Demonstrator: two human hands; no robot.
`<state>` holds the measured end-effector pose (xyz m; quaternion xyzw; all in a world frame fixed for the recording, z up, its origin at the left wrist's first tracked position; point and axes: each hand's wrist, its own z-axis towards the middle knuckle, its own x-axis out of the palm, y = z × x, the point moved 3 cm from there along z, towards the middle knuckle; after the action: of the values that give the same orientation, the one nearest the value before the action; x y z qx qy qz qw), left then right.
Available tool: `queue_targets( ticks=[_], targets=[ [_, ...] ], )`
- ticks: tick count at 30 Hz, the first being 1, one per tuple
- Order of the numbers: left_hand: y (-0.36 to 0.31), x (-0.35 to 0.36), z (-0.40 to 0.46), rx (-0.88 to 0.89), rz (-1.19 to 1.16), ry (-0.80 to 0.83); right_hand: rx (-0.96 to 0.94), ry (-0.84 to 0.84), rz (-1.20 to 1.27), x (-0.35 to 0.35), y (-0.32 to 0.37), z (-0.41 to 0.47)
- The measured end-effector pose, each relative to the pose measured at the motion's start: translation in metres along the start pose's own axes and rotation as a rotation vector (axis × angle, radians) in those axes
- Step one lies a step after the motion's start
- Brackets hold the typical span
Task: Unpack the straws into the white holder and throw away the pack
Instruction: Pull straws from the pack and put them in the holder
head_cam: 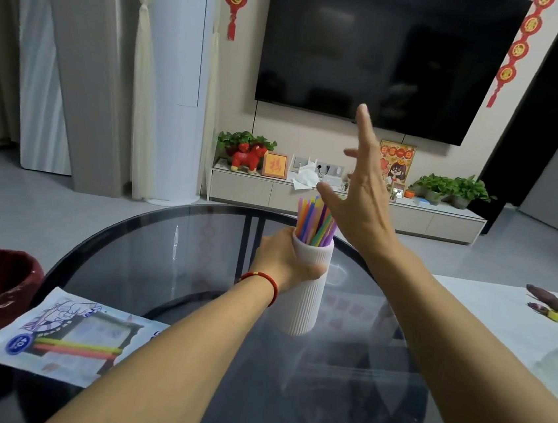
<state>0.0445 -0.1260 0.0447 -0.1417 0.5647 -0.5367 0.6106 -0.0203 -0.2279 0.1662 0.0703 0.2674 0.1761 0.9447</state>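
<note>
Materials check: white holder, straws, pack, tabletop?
White holder: matte, fine vertical ribs; ceramic or plastic, can't tell.
Straws: translucent coloured plastic, by the look.
Pack: thin printed plastic film, slightly crinkled, with a clear window.
Tabletop: dark tinted glass; reflections, frame visible through it.

Wall TV [384,50], grey floor [14,197], curtains [140,76]

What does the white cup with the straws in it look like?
The tall white ribbed holder is a round, matte cylinder with fine vertical grooves. It stands upright on the dark round glass table. Colourful plastic straws stick out of its open top. The left hand grips its upper part, fingers wrapped round it.
</note>
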Motion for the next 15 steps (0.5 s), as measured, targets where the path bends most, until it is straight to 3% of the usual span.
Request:
queue_targets(
  ticks=[4, 7, 11, 15],
  targets=[
    [0.004, 0.004, 0.0, -0.024, -0.012, -0.025, 0.09, 0.275, -0.081, 0.014, -0.009, -0.019],
    [0.007, 0.005, 0.0, -0.02, -0.019, -0.042, 0.154, 0.288, -0.019, 0.013, -0.012, -0.034],
    [0.013, 0.009, -0.004, -0.041, -0.064, 0.008, 0.172, 0.446, -0.028, 0.013, -0.012, -0.038],
    [0.029, 0.003, -0.024, -0.067, -0.075, 0.175, 0.156, 0.361, 0.046, -0.002, -0.003, -0.037]
  ],
)
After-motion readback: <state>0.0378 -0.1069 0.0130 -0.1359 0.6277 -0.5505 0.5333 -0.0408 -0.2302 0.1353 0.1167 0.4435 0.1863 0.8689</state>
